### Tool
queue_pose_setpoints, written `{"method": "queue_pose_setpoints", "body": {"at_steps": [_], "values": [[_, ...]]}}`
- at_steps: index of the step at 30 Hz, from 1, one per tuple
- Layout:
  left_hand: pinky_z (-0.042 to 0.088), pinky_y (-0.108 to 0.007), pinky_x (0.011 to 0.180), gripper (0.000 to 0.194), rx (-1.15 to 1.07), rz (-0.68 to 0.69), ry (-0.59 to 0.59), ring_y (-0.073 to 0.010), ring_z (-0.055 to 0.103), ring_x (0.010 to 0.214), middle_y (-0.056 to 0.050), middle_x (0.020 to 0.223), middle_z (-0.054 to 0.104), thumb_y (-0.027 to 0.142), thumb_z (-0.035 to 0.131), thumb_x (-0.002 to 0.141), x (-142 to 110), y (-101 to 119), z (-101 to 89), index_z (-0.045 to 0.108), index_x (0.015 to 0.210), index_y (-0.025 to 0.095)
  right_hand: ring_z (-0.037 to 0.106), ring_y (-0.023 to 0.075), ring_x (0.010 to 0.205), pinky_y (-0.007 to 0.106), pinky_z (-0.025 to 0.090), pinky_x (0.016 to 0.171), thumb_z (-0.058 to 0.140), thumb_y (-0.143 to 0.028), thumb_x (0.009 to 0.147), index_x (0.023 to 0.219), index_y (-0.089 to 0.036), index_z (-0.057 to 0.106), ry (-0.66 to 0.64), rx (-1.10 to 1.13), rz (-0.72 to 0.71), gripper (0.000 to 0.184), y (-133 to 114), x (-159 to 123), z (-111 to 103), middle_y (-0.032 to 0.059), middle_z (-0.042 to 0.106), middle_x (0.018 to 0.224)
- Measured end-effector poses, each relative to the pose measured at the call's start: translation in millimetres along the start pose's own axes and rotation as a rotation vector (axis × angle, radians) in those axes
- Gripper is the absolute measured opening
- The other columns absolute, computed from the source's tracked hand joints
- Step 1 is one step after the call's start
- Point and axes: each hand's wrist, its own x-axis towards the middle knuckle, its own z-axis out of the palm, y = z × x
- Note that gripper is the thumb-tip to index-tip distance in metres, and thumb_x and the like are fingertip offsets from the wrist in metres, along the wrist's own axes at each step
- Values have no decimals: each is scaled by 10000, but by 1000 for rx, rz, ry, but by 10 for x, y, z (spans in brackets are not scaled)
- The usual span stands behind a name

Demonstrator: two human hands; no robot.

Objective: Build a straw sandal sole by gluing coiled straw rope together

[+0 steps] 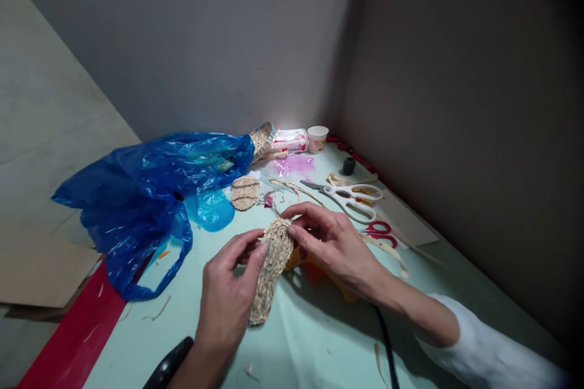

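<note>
A long, sole-shaped piece of braided straw [272, 273] is held upright between my two hands over the table. My left hand [232, 282] pinches its left edge near the top between thumb and fingers. At the upper right edge, my right hand [331, 243] grips it with thumb and forefinger. Its rounded top end lies between my fingertips, and the lower end hangs free. Behind my right hand, a yellow-orange object [298, 258] is partly covered. Beyond my hands lies a smaller braided straw piece [245, 193] with dark lines across it.
A blue plastic bag [155, 176] spreads over the left, with a woven item [263, 138] at its mouth. White scissors [353, 197], red-handled scissors [381, 232] and a dark thread spool [349, 165] lie right. A paper cup [318, 140] stands by the wall. A black cable [387, 346] runs near the front.
</note>
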Motion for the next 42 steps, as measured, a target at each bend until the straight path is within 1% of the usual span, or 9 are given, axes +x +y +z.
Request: {"method": "queue_pose_setpoints", "body": {"at_steps": [6, 10, 13, 21, 25, 30, 34, 39, 42], "values": [[507, -291, 781, 240, 164, 241, 105, -206, 696, 812, -66, 834, 745, 308, 631, 890, -59, -21, 43, 782, 959, 135, 590, 112, 593, 227, 456, 573, 571, -289, 955, 1059, -190, 645, -2, 57, -3, 161, 6, -4, 46, -21, 655, 696], [485, -309, 936, 384, 86, 157, -16, -216, 676, 1076, -78, 1149, 753, 386, 524, 972, -41, -54, 1, 712, 1247, 193, 609, 115, 605, 237, 472, 594, 573, -283, 955, 1064, -201, 644, 9, 59, -10, 153, 39, 14, 15, -22, 670, 722], [458, -320, 1004, 445, 72, 122, -16, -212, 616, 1215, -47, 1331, 690, 430, 498, 988, -16, -78, -11, 607, 1385, 260, 617, 118, 600, 241, 481, 596, 571, -283, 956, 1079, -206, 640, 1, 73, 1, 160, 38, 16, -7, -26, 672, 712], [517, -266, 901, 253, 129, 313, 114, -192, 730, 968, -68, 1077, 802, 247, 611, 925, -47, -43, 66, 785, 1098, 180, 587, 119, 602, 241, 461, 590, 564, -277, 958, 1054, -205, 635, -21, 79, -24, 140, 16, -18, 20, -29, 648, 689], [525, -255, 858, 227, 6, 191, 83, -201, 726, 949, -48, 979, 809, 291, 652, 900, -61, 3, 39, 808, 1034, 194, 607, 125, 618, 250, 470, 606, 567, -278, 953, 1066, -202, 630, -26, 98, -30, 150, 17, -19, 15, -21, 664, 716], [521, -263, 791, 409, -326, -91, -120, -188, 687, 893, -12, 1038, 773, 463, 610, 926, -12, 27, -7, 678, 1266, 246, 604, 116, 618, 236, 469, 603, 579, -289, 956, 1074, -183, 648, -48, 83, -53, 173, -6, -4, -4, -19, 667, 719], [469, -254, 757, 311, -235, -94, -254, -183, 609, 844, -23, 933, 740, 427, 639, 906, 5, 50, 10, 732, 1047, 166, 570, 98, 608, 212, 431, 576, 590, -274, 957, 1066, -186, 670, -38, -13, -99, 162, -8, -10, 2, -26, 667, 716], [406, -257, 653, 281, -138, -63, -229, -165, 500, 730, 14, 734, 608, 441, 617, 915, -31, 36, 28, 690, 852, 177, 577, 101, 628, 216, 436, 607, 577, -290, 970, 1085, -190, 661, -62, -37, -92, 174, -15, -34, -3, -21, 679, 741], [415, -265, 666, 317, -241, -92, -277, -168, 516, 740, 3, 759, 600, 468, 584, 935, -35, 15, 34, 670, 846, 177, 569, 105, 635, 216, 426, 604, 570, -288, 973, 1081, -193, 665, -66, -66, -93, 172, -27, -25, -24, -21, 672, 747]]}}
